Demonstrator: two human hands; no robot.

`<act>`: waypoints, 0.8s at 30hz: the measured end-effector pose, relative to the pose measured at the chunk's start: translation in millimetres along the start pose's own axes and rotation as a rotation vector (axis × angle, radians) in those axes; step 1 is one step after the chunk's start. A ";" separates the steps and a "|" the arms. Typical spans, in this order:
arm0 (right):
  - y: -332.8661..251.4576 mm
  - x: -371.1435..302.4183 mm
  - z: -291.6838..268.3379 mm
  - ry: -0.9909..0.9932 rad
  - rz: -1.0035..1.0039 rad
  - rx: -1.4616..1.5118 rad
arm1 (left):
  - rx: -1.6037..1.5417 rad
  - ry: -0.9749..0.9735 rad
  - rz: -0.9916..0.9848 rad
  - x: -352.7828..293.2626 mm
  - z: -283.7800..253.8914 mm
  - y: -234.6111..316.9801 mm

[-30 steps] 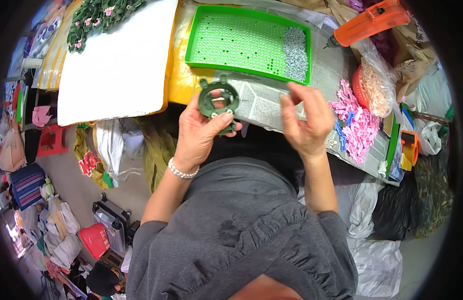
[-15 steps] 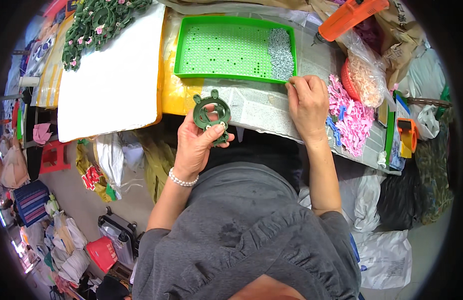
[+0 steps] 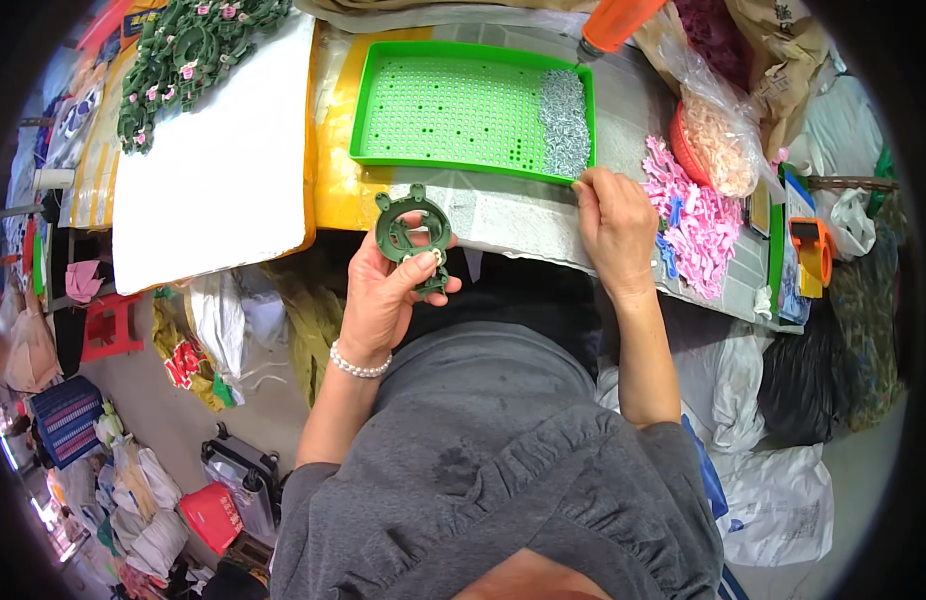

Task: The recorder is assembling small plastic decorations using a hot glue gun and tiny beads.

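In my left hand [image 3: 381, 300] is a dark green plastic ring-shaped part [image 3: 387, 232] with small round lugs, pinched between thumb and fingers. It is held just off the table's front edge. My right hand [image 3: 619, 225] is closed, its thumb and fingertips drawn together at the near right corner of a bright green tray [image 3: 463, 172]. Whether those fingertips grip the rim or some small thing is hidden. Small silvery screws [image 3: 565, 125] lie heaped at the tray's right end, and its perforated bottom shows to the left of them.
An orange power screwdriver [image 3: 615, 24] hangs beyond the tray's far right corner. Pink plastic pieces [image 3: 705, 240] with a few blue ones are piled at right, beside a red basket [image 3: 690, 150]. Dark green parts [image 3: 188, 60] lie on a white board [image 3: 218, 170] at left.
The orange screwdriver has shifted left and farther away. The whole view has tilted slightly. Both hands keep nearly the same pose, the left still holding the green part.
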State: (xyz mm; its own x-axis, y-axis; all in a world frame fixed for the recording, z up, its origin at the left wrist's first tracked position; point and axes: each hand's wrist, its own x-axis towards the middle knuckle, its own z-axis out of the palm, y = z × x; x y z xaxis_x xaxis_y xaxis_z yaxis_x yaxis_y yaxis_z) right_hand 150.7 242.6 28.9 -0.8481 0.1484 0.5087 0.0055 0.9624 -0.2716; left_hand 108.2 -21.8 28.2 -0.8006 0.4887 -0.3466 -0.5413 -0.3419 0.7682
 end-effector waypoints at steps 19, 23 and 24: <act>10.6 -8.9 -12.6 -0.001 -0.042 0.157 | 0.029 -0.030 -0.034 19.7 15.5 -9.0; 7.9 -1.6 -26.0 -0.051 0.048 0.161 | 0.006 -0.055 -0.056 17.6 17.6 -8.9; 4.0 3.2 -33.0 -0.053 0.146 0.188 | 0.000 -0.054 -0.052 16.3 14.9 -9.2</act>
State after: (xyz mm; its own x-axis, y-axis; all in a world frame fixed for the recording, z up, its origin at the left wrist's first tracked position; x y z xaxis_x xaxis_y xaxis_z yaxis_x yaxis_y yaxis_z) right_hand 165.5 254.4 56.4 -0.8723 0.2659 0.4103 0.0355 0.8714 -0.4894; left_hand 103.9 1.2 23.5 -0.7564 0.5486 -0.3562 -0.5815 -0.3147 0.7502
